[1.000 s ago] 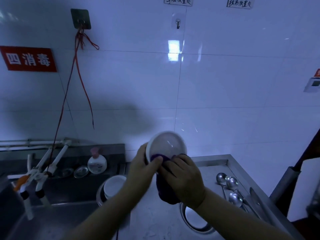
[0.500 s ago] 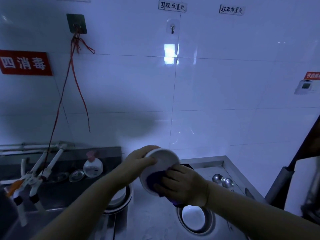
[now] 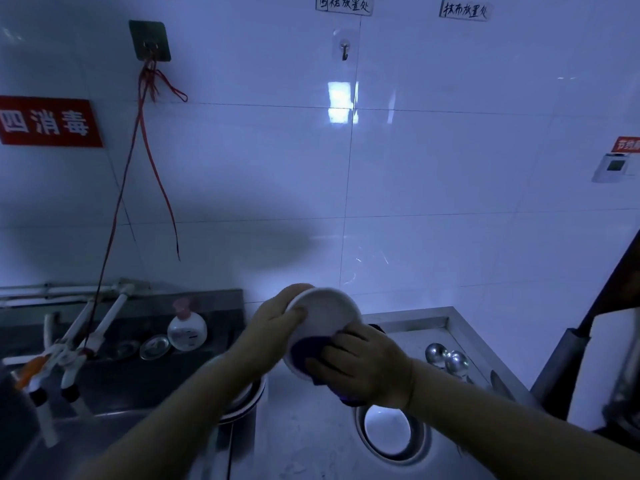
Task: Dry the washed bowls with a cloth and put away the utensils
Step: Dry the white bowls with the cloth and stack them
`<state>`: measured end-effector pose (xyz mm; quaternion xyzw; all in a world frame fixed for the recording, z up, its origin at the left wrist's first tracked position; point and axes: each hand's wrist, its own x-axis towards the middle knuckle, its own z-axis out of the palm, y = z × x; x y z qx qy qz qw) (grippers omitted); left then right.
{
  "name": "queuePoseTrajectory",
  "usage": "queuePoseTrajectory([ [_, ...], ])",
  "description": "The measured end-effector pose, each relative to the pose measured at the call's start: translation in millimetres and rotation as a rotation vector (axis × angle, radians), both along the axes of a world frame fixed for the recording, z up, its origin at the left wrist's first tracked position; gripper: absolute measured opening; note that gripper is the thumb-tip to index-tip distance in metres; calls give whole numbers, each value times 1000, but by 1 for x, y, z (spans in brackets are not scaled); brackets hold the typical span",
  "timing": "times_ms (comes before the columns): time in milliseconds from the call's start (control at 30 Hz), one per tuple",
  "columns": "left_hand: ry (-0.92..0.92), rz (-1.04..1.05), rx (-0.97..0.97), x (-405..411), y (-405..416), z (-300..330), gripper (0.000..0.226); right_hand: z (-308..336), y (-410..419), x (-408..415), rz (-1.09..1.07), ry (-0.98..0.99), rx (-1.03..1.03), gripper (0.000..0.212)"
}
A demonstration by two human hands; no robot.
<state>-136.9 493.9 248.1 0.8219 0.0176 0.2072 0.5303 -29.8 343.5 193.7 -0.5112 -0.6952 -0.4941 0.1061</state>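
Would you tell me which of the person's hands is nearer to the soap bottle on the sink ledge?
Left. The left hand grips the white bowl by its rim, just right of the soap bottle. The right hand presses the purple cloth into the bowl, farther right.

Both hands (image 3: 273,327) raised, fingers (image 3: 337,353) curled.

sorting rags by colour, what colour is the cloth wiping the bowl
Purple, a dark shade; the cloth shows best in the head view, pressed inside the white bowl.

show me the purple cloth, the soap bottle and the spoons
purple cloth (image 3: 306,353), head view, on the fold inside the bowl
soap bottle (image 3: 187,330), head view, on its round body
spoons (image 3: 446,356), head view, on a shiny bowl
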Motion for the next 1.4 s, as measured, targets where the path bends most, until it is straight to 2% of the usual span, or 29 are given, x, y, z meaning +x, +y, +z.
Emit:
queuePoseTrajectory([
  [67,182,-87,133,2,10,14,42,2,-3,6,63,-45,-73,10],
  [133,218,-127,98,2,16,21,44,3,0,6,49,-37,-79,11],
  [200,144,-77,-89,0,13,17,47,3,5,1,-41,25,-4,14],
  [267,37,24,-222,0,-2,0,48,5,11,-6,-145,168,118,18],
  [367,-146,149,-315,2,-26,-23,41,4,20,-20,-222,338,204,23],
  [467,-171,168,-316,3,-25,-27,32,-4,21,-28,-220,378,180,25],
  [533,-144,137,-271,2,-18,-26,32,-7,18,-22,-174,334,151,22],
  [633,-95,83,-186,-1,-7,-14,33,-4,10,-3,-82,139,66,13],
  [733,77,-19,-91,2,8,1,35,1,5,9,16,29,-36,12],
  [800,142,-45,-125,4,15,4,37,-1,6,8,-1,22,-64,14],
  [967,27,79,-327,3,1,-28,38,-4,18,-10,-230,253,30,24],
  [1033,-38,137,-338,4,-1,-40,32,-7,25,-24,-276,344,3,26],
  [1167,-67,147,-271,0,13,-41,37,-11,26,-39,-284,502,-167,36],
  [1267,-23,145,-171,-4,20,-37,39,1,17,-29,-301,396,-404,50],
  [1400,-5,73,-111,-4,24,-31,40,18,12,-16,-376,161,-490,33],
])
